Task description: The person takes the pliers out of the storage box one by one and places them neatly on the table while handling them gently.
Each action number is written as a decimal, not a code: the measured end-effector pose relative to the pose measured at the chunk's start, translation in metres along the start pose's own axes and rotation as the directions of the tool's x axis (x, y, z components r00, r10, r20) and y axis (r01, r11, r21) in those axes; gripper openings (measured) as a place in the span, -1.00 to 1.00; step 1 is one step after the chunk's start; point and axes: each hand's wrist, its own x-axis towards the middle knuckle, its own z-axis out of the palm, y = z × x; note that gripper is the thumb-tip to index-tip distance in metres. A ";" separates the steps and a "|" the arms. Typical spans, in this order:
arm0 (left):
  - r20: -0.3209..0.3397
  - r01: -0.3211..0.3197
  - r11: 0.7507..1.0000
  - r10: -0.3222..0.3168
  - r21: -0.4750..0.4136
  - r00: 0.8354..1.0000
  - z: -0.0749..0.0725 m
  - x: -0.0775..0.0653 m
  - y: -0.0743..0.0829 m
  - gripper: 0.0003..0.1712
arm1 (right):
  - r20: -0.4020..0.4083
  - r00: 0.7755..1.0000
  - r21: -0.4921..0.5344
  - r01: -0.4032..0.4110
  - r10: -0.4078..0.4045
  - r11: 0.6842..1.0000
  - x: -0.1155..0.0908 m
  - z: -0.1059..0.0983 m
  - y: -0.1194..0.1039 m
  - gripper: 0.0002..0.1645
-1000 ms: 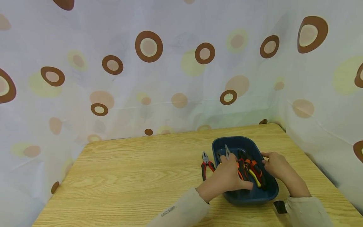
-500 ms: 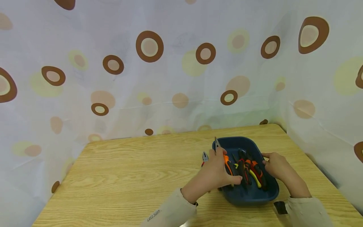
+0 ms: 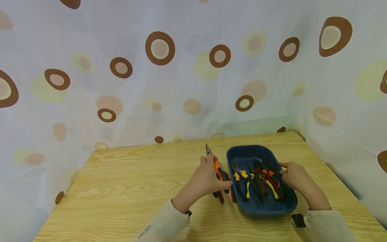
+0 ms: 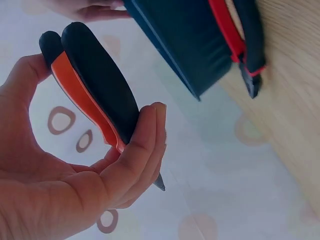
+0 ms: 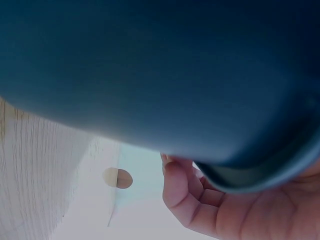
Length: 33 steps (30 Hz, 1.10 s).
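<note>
My left hand (image 3: 203, 178) holds long-nose pliers (image 4: 102, 82) with orange and black handles, just left of the blue plastic bin (image 3: 245, 148). Its thumb is at the handle ends and its fingers curl round near the joint; the tip points away from me. Red-and-black pliers (image 3: 221, 197) lie on the table below this hand, partly hidden by it. At the bin's right side, my right hand (image 3: 297, 176) grips the rim; in the right wrist view its curled fingers (image 5: 180, 192) show at the edge. Several pliers, some yellow-and-black (image 3: 237, 181), lie inside the bin.
The wooden table (image 3: 136, 188) stretches out to the left of the bin. A white curtain (image 3: 181, 84) with brown rings hangs behind it and along both sides. The bin stands near the table's right edge.
My left hand has lifted the long-nose pliers out of the bin and carried them left over its rim, above the table. The right hand has stayed at the bin.
</note>
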 end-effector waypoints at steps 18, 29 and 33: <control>0.041 0.058 0.989 -0.064 0.140 0.997 0.011 0.013 -0.049 -0.19 | -0.005 1.000 -0.001 -0.015 0.015 1.000 -0.001 0.000 -0.001 -0.47; 0.068 0.069 0.980 -0.083 0.185 0.994 0.023 0.020 -0.064 -0.21 | -0.001 1.000 0.010 -0.012 0.012 1.000 -0.001 0.000 0.000 -0.46; 0.096 0.046 0.973 -0.069 0.227 0.993 0.028 0.023 -0.068 -0.20 | -0.004 1.000 0.011 -0.013 0.013 1.000 -0.001 0.001 0.000 -0.47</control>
